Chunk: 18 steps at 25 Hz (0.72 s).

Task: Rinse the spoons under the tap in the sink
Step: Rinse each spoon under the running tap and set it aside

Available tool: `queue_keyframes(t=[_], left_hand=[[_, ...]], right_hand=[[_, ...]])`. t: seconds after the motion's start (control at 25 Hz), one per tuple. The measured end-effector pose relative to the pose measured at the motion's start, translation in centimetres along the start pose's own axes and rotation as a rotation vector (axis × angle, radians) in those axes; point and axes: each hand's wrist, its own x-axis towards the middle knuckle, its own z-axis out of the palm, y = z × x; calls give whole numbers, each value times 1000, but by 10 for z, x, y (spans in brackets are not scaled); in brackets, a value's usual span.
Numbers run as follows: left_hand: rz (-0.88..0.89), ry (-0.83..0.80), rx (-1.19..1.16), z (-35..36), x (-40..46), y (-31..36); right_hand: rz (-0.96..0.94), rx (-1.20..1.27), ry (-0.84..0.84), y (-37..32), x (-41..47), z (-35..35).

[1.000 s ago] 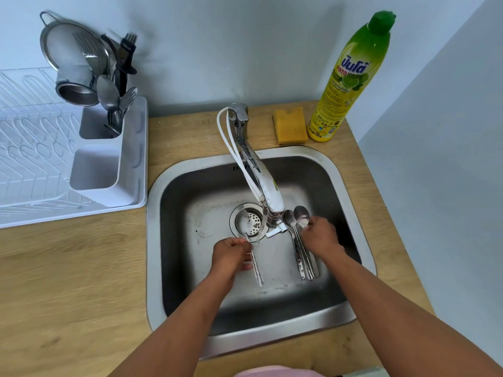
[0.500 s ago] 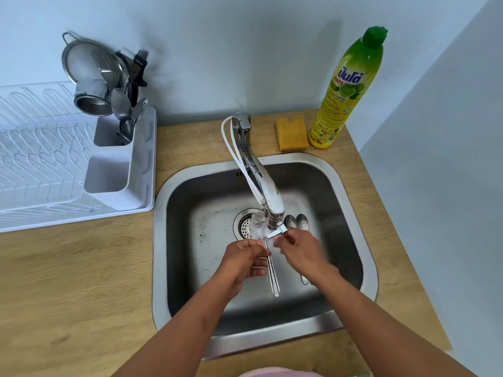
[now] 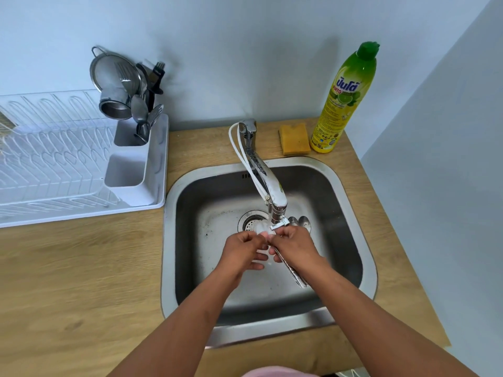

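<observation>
My left hand (image 3: 242,251) and my right hand (image 3: 296,248) meet under the spout of the tap (image 3: 269,186), where water runs over my fingers. Between them they pinch a steel spoon (image 3: 295,274). Its bowl is hidden by the fingers and the water, and its handle slants down to the right past my right palm. Two more spoons (image 3: 304,222) lie on the floor of the sink (image 3: 168,240) just beyond my right hand, with only their bowls showing.
The drain strainer (image 3: 249,220) sits left of the spout. A yellow sponge (image 3: 294,138) and a green dish soap bottle (image 3: 343,104) stand behind the sink. On the left, a white dish rack (image 3: 54,159) has a cutlery holder (image 3: 128,172) with a metal strainer and utensils.
My right hand left the spoons lying in the sink and came left to join my left hand on the spoon under the running water. The spoon's handle now slants to the right.
</observation>
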Motion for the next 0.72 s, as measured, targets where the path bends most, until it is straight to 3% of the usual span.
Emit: queue_keyframes(t=[0.24,0.48,0.72], left_hand=[[56,-32,-169,10,6,17],[345,-10,45,24,4,29],[453,63,72,20,0,35]], right_hand=[[-16,55,-121,-7,-12,-9],[-53,-30,-139,3,-1,-18],[-40,-27,-197,6,18,-23]])
